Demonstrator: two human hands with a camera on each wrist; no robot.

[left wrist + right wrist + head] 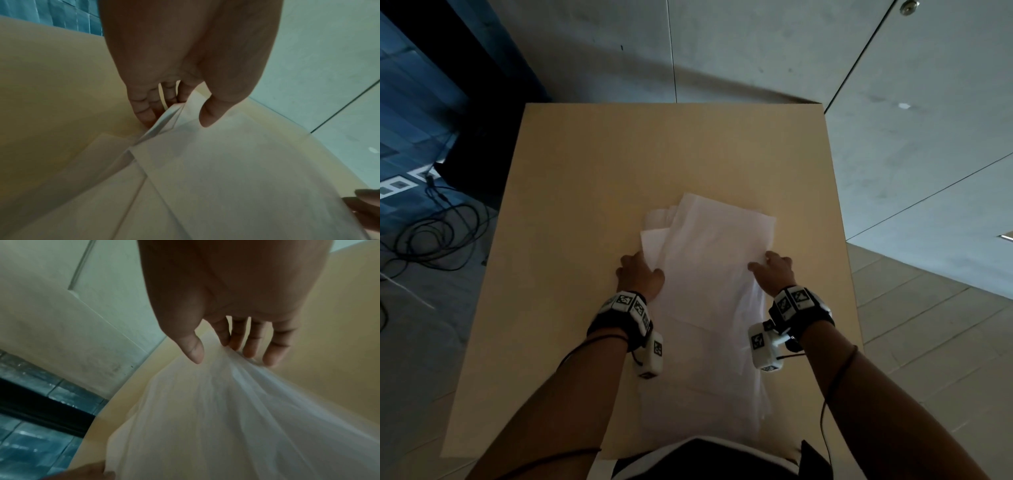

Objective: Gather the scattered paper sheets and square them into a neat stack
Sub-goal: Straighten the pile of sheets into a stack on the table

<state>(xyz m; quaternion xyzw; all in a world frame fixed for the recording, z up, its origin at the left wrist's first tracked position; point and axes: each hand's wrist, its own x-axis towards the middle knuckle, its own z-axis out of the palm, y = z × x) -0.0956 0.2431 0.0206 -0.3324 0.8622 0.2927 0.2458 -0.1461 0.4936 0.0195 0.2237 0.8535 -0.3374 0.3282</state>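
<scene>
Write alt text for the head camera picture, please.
Seen from above, a person's left hand and right hand grip opposite edges of a loose, unaligned pile of white paper sheets on a light wooden table.

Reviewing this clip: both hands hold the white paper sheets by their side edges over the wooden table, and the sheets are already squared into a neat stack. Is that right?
Not quite. The paper sheets are not yet squared: the head view shows corners fanned out at the far left. The left hand and right hand do hold the side edges over the wooden table.
</scene>
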